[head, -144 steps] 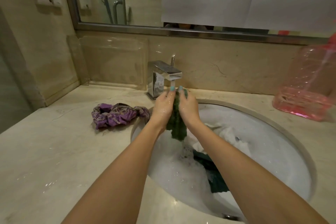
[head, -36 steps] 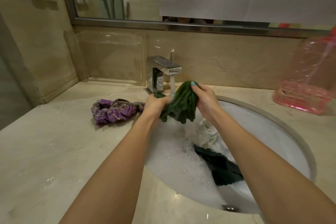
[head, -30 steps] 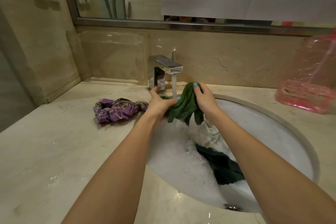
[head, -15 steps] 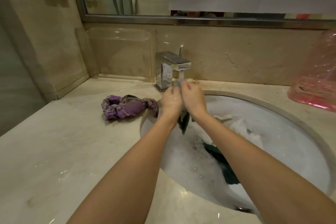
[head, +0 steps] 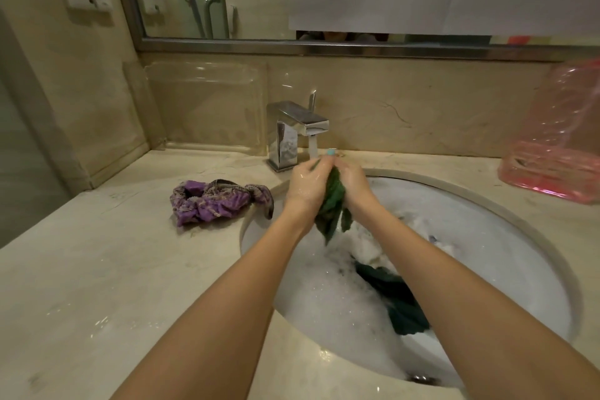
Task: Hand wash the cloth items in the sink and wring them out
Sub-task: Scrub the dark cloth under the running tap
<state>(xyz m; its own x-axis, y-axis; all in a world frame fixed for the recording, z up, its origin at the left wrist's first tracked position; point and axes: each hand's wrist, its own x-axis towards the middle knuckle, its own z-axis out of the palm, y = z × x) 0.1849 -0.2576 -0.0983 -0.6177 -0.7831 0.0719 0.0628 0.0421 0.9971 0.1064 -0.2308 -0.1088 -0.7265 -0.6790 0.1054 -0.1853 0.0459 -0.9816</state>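
Green cloth (head: 331,201) is squeezed between the left hand (head: 306,185) and right hand (head: 352,185) under the tap (head: 297,130), above the sink's (head: 506,221) back edge.

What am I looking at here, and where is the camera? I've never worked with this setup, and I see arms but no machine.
There is no machine. These are a person's two bare arms, seen from one wide-angle camera worn on the head, looking forward and down.

The left hand and right hand are pressed together under the running square chrome faucet. Both have a grip on a wet crumpled green cloth, whose ends hang down between the wrists.

Below them, the round white sink holds soapy water, with a dark green cloth and a white cloth lying in the foam.

On the beige marble counter, a bunched purple patterned cloth lies left of the sink, one end reaching the rim. A pink see-through plastic container stands at the far right.
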